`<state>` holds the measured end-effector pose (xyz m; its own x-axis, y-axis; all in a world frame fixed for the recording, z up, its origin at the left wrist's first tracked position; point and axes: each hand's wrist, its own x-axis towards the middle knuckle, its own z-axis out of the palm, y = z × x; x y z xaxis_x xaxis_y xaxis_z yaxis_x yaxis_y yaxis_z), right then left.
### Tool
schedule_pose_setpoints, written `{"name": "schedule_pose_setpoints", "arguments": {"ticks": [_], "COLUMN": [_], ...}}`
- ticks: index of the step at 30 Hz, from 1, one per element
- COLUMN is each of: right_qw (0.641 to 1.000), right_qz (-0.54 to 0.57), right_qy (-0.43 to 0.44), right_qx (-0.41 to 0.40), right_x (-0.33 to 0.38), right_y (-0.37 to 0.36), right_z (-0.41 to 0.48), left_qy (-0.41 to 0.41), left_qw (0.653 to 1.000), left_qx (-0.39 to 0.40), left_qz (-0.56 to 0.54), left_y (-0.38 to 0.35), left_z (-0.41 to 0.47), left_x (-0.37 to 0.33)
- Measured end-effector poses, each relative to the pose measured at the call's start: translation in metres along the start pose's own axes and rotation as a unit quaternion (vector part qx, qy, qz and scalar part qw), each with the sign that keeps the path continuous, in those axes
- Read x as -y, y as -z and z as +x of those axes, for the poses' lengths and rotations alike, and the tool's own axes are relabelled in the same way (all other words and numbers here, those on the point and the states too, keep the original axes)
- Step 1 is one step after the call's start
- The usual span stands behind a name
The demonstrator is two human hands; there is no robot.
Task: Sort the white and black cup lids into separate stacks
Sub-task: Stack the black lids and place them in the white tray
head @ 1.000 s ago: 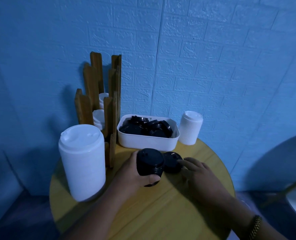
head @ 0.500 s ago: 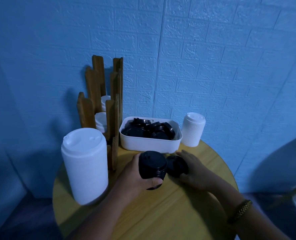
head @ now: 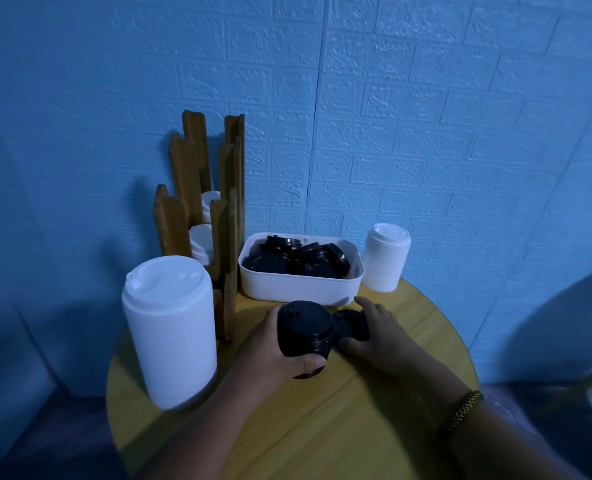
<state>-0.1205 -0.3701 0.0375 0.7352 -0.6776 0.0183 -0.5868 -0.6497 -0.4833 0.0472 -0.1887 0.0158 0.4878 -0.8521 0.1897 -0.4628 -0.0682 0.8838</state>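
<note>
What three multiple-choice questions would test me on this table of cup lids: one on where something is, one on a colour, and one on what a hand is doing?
1. Where is the single black lid?
A. On the floor.
B. In the right hand, beside the black stack.
C. On a shelf.

2. What colour are the loose lids in the white tub?
A. White.
B. Red.
C. Black.

3. What is the left hand doing?
A. Gripping the black stack.
B. Hanging open, holding nothing.
C. Reaching into the tub.

Answers:
1 B: the right hand's fingers curl round that lid, next to the stack.
2 C: every lid visible in the tub is black.
3 A: its thumb and fingers wrap the stack's sides.
</note>
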Motion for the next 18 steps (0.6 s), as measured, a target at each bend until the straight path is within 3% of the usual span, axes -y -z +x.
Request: {"name": "schedule_pose_setpoints", "arguments": {"ticks": [3, 7, 10, 13, 18], "right_qw": [0.999, 1.0, 0.998, 0.985, 0.973], "right_qz": [0.014, -0.019, 0.053, 0.152, 0.068], "right_qy": [0.011, -0.007, -0.014, 0.054, 0.213], "right_qx": [0.033, -0.01, -0.028, -0.069, 0.065], "right_x": [0.0, 0.005, 0.003, 0.016, 0.069], "right_y": [0.003, -0.002, 0.017, 0.035, 0.022], "right_z": [-0.002, -0.004, -0.017, -0.036, -0.028], "left_qy": [-0.001, 0.0, 0.006, 0.01, 0.01], "left_qw": [1.0, 1.0, 1.0, 1.0, 1.0], "left_qx": [-0.001, -0.001, 0.005, 0.016, 0.029], "left_qz": [-0.006, -0.007, -0.009, 0.0, 0.004], "left_y": [0.0, 0.0, 0.0, 0.0, -0.002], "left_z": [-0.001, -0.002, -0.001, 0.001, 0.002], "left_x": [-0.001, -0.002, -0.001, -0.002, -0.006]}}
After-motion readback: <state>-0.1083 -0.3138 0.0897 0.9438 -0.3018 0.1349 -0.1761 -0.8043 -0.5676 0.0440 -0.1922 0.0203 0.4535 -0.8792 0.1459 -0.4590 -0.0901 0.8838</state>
